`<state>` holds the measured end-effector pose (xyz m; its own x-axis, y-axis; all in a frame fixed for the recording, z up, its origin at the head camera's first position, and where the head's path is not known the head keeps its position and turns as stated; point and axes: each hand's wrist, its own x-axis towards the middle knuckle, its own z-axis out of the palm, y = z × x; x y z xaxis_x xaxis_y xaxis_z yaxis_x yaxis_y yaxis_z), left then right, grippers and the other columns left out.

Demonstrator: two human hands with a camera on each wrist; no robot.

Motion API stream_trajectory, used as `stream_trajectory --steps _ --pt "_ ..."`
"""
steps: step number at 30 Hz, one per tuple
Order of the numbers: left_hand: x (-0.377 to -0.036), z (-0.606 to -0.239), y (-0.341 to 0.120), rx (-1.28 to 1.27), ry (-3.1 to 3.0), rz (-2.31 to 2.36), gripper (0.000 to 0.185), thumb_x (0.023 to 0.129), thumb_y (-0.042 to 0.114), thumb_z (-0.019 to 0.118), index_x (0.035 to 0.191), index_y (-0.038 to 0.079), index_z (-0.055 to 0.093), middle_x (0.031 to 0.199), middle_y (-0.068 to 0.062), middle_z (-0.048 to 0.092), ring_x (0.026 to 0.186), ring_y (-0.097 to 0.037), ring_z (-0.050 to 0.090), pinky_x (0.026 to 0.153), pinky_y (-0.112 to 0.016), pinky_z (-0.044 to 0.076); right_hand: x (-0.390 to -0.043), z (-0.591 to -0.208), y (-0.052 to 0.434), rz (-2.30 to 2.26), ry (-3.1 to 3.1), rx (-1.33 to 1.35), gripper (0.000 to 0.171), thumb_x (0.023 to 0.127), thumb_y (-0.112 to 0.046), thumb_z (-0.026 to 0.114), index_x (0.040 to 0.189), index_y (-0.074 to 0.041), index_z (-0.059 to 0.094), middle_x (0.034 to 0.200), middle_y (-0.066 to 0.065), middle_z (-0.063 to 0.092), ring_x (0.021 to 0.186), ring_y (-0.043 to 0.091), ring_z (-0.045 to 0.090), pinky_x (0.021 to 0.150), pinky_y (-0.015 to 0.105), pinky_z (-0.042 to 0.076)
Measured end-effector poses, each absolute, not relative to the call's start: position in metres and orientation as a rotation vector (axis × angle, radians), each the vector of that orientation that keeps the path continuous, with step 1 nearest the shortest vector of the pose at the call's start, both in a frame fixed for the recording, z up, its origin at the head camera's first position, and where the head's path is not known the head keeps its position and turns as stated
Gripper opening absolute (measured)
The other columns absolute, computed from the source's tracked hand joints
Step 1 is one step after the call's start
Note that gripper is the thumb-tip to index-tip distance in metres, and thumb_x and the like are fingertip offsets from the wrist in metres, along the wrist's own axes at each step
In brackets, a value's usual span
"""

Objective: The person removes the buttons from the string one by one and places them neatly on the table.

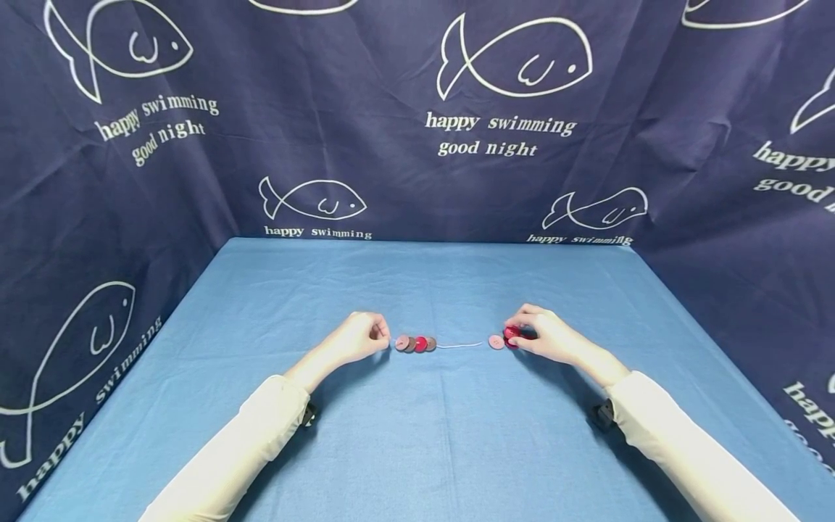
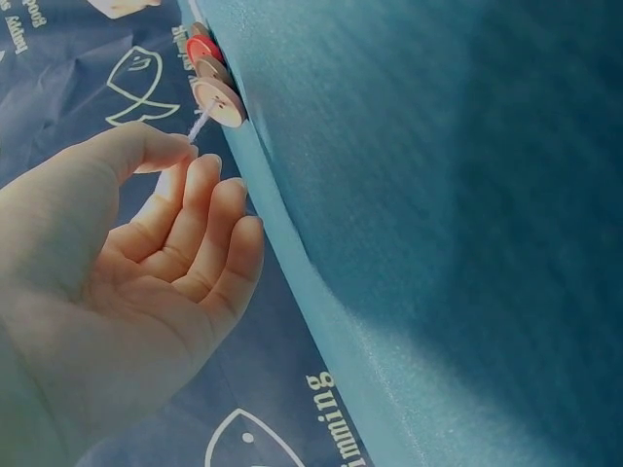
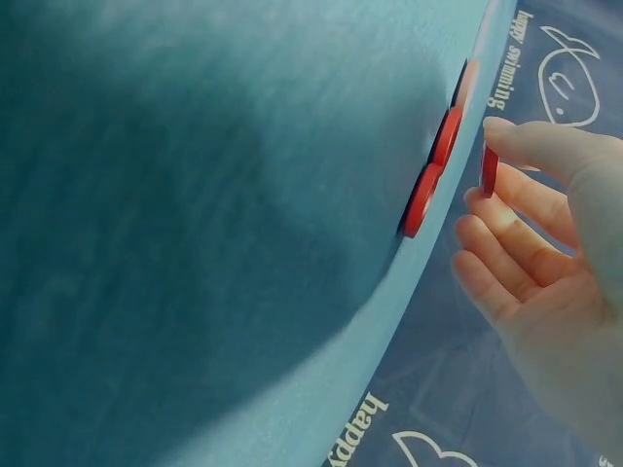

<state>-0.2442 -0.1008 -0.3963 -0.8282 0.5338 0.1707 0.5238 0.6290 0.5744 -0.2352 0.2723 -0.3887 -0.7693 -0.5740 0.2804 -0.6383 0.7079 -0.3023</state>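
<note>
My left hand (image 1: 361,336) pinches one end of a white string (image 2: 201,126) between thumb and fingertip. Just beyond those fingertips, a pink button (image 1: 401,343), a brown button (image 1: 410,346), a red button (image 1: 421,344) and another brown button (image 1: 431,344) overlap in a row, and the string passes out of the pink one. From the row's other side the string's free part (image 1: 459,346) runs rightward along the table. Between thumb and fingers, my right hand (image 1: 546,336) holds a red button (image 3: 489,172) on edge. Beside it, a loose pink button (image 1: 496,342) and two red buttons (image 3: 446,137) lie in line.
Blue cloth covers the table (image 1: 404,442). Dark blue curtains (image 1: 391,109) with white fish drawings and lettering stand behind it and along both sides.
</note>
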Motion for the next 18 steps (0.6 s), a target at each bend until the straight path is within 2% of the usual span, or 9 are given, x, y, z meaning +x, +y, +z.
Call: stream_trajectory --steps 18 --pt "-0.244 -0.399 -0.101 0.923 2.799 0.998 0.007 0.082 0.008 0.061 0.076 0.011 0.063 0.064 0.005 0.059 0.055 -0.003 0.049 0.058 -0.020 0.043 -0.236 -0.390 0.284 0.560 -2.764 0.942 0.026 0.077 -0.006 0.072 0.102 0.000 0.069 0.092 0.005 0.062 0.085 0.020 0.058 0.077 0.039 0.048"
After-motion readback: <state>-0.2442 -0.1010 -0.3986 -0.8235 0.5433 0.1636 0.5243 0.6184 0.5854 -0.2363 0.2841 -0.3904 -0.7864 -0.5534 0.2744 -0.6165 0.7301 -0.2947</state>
